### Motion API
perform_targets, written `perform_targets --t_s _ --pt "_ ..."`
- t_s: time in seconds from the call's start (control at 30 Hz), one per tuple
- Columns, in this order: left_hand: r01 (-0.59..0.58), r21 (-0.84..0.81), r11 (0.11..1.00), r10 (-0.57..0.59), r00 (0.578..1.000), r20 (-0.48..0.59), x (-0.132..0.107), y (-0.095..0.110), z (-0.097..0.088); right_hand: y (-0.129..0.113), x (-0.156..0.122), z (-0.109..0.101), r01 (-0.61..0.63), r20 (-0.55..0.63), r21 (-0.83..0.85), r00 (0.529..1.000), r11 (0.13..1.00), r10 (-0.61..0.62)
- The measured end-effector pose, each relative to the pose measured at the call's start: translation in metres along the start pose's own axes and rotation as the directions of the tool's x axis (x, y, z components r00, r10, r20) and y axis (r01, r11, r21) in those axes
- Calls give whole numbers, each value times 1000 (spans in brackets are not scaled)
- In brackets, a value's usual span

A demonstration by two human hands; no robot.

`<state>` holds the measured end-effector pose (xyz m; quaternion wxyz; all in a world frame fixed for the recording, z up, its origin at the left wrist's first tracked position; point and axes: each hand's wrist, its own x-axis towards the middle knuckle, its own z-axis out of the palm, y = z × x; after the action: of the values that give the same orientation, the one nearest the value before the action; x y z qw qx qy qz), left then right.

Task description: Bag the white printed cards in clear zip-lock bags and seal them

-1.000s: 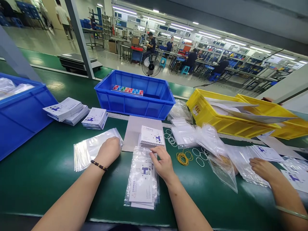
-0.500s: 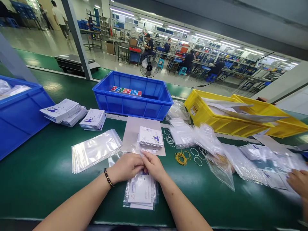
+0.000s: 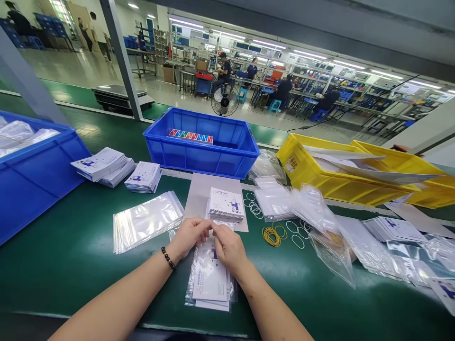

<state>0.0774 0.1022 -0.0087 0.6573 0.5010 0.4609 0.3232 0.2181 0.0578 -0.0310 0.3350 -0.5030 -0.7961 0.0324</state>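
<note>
My left hand (image 3: 192,235), with a beaded bracelet at the wrist, and my right hand (image 3: 229,246) meet with fingertips pinched at the top of a clear plastic bag (image 3: 230,292). Inside the bag shows a white booklet with purple print; it lies over other bagged booklets (image 3: 209,279) in a pile on the green table. Just beyond my fingers, a stack of white booklets (image 3: 226,201) rests on a grey cardboard sheet (image 3: 197,192). Left of my hands lies a fanned pile of flat clear bags (image 3: 147,220). My fingers partly hide the bag's top edge.
Blue bins (image 3: 202,156) stand behind and at left, yellow bins (image 3: 341,182) at back right. More booklet stacks (image 3: 144,176) lie at left. Yellow rubber bands (image 3: 271,236), white bands (image 3: 297,242) and packed plastic bags (image 3: 275,201) lie to the right.
The view has shifted slightly, so the scene sits a little further right. My fingers have moved slightly along the bag's top. Another person's hand at the right edge has left view.
</note>
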Motion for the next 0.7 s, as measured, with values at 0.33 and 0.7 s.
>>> perform_targets --t_s 0.33,0.7 --pt "-185 111 976 192 980 -56 -6 0 3 -8 8 -10 -171 9 410 983 896 183" --pt "-244 308 920 217 969 118 -6 -4 5 -5 6 -10 -114 -45 129 992 985 121"
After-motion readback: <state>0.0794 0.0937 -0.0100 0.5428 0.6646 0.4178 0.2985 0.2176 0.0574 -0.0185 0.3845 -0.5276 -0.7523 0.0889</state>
